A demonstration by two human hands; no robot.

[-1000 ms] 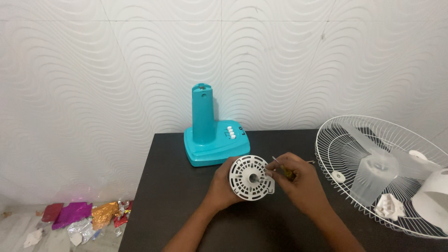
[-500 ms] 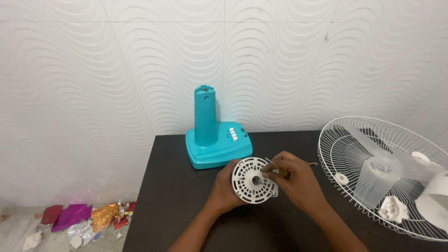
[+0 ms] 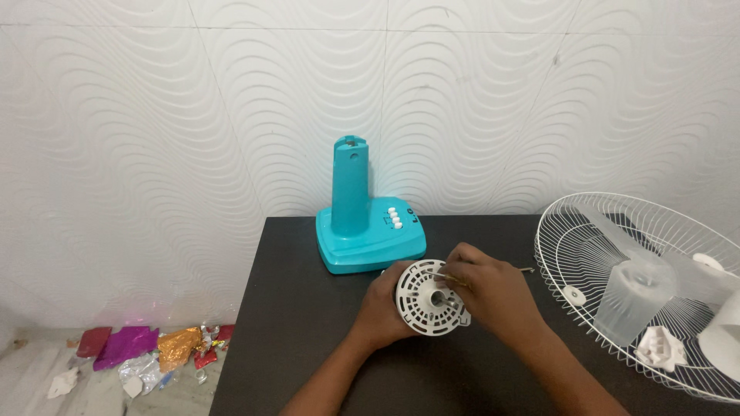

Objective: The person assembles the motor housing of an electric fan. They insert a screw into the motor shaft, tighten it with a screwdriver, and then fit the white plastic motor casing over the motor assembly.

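My left hand [image 3: 381, 304] grips a round white slotted plastic disc [image 3: 426, 302], holding it upright above the black table [image 3: 308, 339]. My right hand [image 3: 493, 293] is closed around a small screwdriver [image 3: 441, 276]; its thin metal shaft lies across the upper part of the disc. The handle is mostly hidden in my fingers. A turquoise fan base [image 3: 368, 223] with an upright column and white buttons stands just behind the disc.
A white wire fan guard [image 3: 609, 231] lies on the table's right side, with a translucent fan blade [image 3: 632, 296] and white plastic parts [image 3: 659, 347] inside it. A thin metal pin [image 3: 527, 270] lies near the guard. Coloured foil wrappers [image 3: 142, 347] litter the floor at the left.
My right hand has turned and shifted the screwdriver tip from the disc's centre toward its upper part. The camera view has drifted slightly, so everything sits a little further right.
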